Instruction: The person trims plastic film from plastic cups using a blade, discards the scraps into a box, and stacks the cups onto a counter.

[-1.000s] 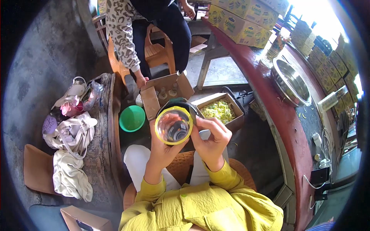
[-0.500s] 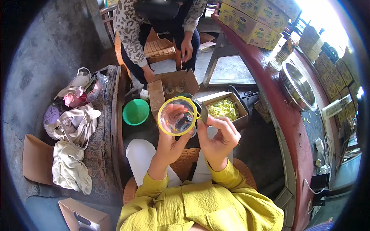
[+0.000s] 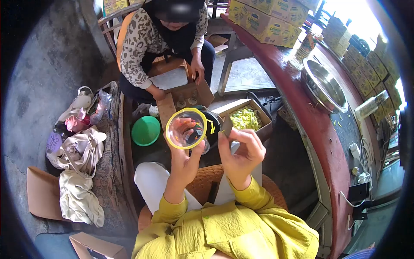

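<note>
My left hand (image 3: 183, 167) grips a clear plastic cup (image 3: 187, 137), its open mouth facing me. Fingers show through its transparent wall. Around the mouth runs a yellow rim (image 3: 174, 144), and a thin yellow strip (image 3: 211, 126) dangles from its right side. To the right of the cup, my right hand (image 3: 242, 154) pinches a small dark flat blade (image 3: 227, 125) between thumb and fingers, apart from the cup. Beyond my hands, a cardboard box (image 3: 264, 131) holds a heap of yellow strips (image 3: 245, 119).
A person in a leopard-print sleeve (image 3: 137, 64) sits opposite, hands by a small carton (image 3: 166, 108) with glass bottles. A green basin (image 3: 145, 131) stands on the floor. On the right, a red-edged counter (image 3: 297, 88) carries a steel bowl (image 3: 324, 86) and stacked cartons (image 3: 263, 26). Bags (image 3: 79, 151) lie left.
My right hand with the blade has drawn slightly away from the cup's rim, and the yellow strip now hangs free between them. The view has tilted and shifted a little; the person opposite shows more.
</note>
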Available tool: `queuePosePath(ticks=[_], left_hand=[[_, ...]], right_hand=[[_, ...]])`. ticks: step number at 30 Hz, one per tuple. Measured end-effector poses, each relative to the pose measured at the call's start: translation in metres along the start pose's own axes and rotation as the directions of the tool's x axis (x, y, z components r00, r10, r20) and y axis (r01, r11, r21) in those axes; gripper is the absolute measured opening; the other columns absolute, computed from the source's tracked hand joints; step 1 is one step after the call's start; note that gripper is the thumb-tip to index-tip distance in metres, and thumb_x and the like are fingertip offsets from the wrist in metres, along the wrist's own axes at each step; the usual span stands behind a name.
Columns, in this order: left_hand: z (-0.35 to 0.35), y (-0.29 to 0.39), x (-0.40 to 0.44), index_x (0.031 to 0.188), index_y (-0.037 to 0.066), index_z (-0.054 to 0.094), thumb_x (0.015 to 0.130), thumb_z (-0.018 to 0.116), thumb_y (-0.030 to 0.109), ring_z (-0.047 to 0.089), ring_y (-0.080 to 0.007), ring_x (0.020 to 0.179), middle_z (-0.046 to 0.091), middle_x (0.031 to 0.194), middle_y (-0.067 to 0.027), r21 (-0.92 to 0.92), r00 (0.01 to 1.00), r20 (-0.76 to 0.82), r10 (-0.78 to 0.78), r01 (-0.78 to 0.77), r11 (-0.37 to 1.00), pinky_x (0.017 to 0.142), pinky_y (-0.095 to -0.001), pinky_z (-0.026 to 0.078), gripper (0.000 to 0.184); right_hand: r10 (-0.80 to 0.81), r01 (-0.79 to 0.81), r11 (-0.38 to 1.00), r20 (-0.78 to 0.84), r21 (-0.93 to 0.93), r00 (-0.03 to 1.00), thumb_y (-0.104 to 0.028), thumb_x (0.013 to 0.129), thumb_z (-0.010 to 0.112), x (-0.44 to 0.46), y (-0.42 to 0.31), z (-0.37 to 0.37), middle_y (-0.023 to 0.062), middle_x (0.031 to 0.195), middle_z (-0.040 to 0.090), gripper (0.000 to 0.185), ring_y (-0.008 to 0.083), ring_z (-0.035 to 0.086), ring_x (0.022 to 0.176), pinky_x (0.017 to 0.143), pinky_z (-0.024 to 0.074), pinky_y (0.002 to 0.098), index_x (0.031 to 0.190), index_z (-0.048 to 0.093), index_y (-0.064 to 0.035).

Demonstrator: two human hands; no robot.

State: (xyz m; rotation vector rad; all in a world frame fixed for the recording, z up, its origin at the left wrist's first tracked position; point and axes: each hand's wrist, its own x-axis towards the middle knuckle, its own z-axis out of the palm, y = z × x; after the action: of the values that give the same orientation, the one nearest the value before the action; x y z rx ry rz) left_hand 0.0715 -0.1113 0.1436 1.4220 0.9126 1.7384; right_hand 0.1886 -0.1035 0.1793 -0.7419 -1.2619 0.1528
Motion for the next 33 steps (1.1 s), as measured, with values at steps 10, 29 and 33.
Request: queuePosePath(ticks=[10, 29, 33], left_hand=[[0.006, 0.002, -0.002, 0.130, 0.003, 0.017, 0.081, 0.060, 0.010, 0.037, -0.0212, 0.112, 0.033, 0.122, -0.0124, -0.048, 1.000, 0.016, 0.008, -0.008, 0.999, 0.094, -0.0346, 0.031, 0.066], [-0.002, -0.007, 0.007, 0.122, 0.000, 0.022, 0.076, 0.061, 0.000, 0.042, -0.0206, 0.109, 0.037, 0.118, -0.0142, 0.204, 0.985, 0.150, 0.088, -0.118, 0.972, 0.093, -0.0330, 0.036, 0.060], [-0.006, -0.010, 0.012, 0.123, 0.000, 0.021, 0.075, 0.061, -0.001, 0.042, -0.0208, 0.109, 0.037, 0.117, -0.0141, 0.195, 0.980, 0.185, 0.078, -0.114, 0.974, 0.093, -0.0334, 0.036, 0.062]], right_hand=[[0.043, -0.044, 0.999, 0.092, 0.015, 0.995, 0.010, 0.062, 0.067, -0.008, 0.003, 0.001, 0.0082, 0.062, 0.059, 0.021, 0.0124, 0.057, 0.053, 0.049, 0.0439, 0.0210, 0.080, 0.064, 0.0010], [0.013, 0.005, 0.995, 0.182, -0.098, 0.983, 0.009, 0.062, 0.068, 0.007, 0.022, 0.006, 0.0080, 0.062, 0.058, 0.020, 0.0139, 0.055, 0.052, 0.049, 0.0432, 0.0218, 0.079, 0.064, -0.0006], [0.044, -0.030, 0.997, 0.204, -0.074, 0.978, 0.009, 0.062, 0.068, 0.007, 0.026, 0.005, 0.0087, 0.062, 0.059, 0.019, 0.0138, 0.056, 0.052, 0.049, 0.0432, 0.0211, 0.079, 0.064, 0.0002]])
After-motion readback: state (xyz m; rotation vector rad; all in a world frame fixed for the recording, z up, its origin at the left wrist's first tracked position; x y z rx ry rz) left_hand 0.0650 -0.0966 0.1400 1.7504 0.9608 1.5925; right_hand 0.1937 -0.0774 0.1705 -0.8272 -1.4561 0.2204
